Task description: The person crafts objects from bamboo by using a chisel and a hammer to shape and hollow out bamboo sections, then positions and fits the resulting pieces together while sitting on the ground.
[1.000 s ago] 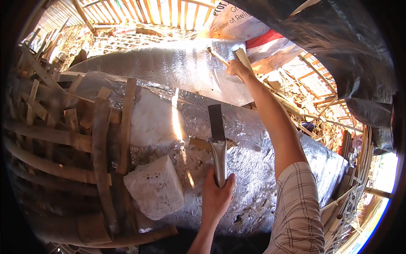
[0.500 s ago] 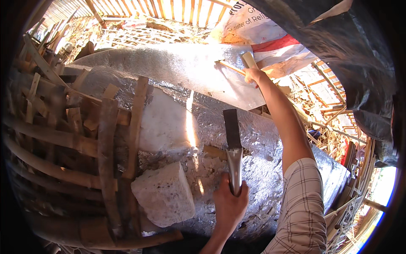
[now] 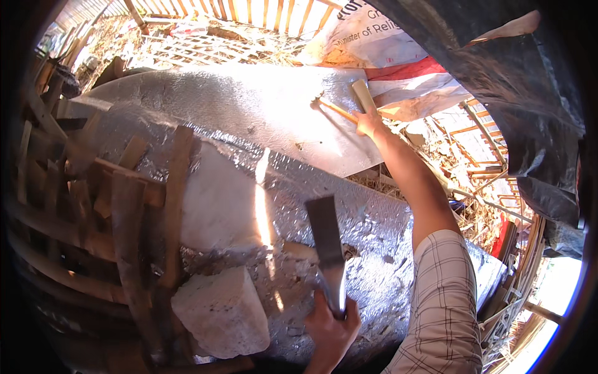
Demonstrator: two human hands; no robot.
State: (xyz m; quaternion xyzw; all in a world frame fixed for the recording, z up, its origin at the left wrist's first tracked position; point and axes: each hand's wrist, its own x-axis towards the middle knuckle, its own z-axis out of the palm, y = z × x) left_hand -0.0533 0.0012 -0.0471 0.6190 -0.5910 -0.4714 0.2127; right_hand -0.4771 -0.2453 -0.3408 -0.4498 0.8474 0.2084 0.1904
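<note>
The cleaver (image 3: 328, 249), clenched in the left hand (image 3: 330, 327), has been lowered; the right hand (image 3: 369, 121) seemingly grips a wooden stick (image 3: 362, 95), best steadied.

The broad blade (image 3: 329, 246) gripped in the left hand (image 3: 329, 330) looks like dull, worn metal, darker toward its square tip and faintly bright near the handle. The right hand (image 3: 369, 121) clasps a pale, matt wooden stick (image 3: 363, 95) against a silvery foil sheet (image 3: 237, 112), which is crinkled and glossy where sun strikes it. A chalky white block (image 3: 223, 311) looks rough and crumbly, the slats (image 3: 128, 224) beside it are coarse, weathered wood, and the sleeve (image 3: 443, 299) is soft checked cloth.
</note>
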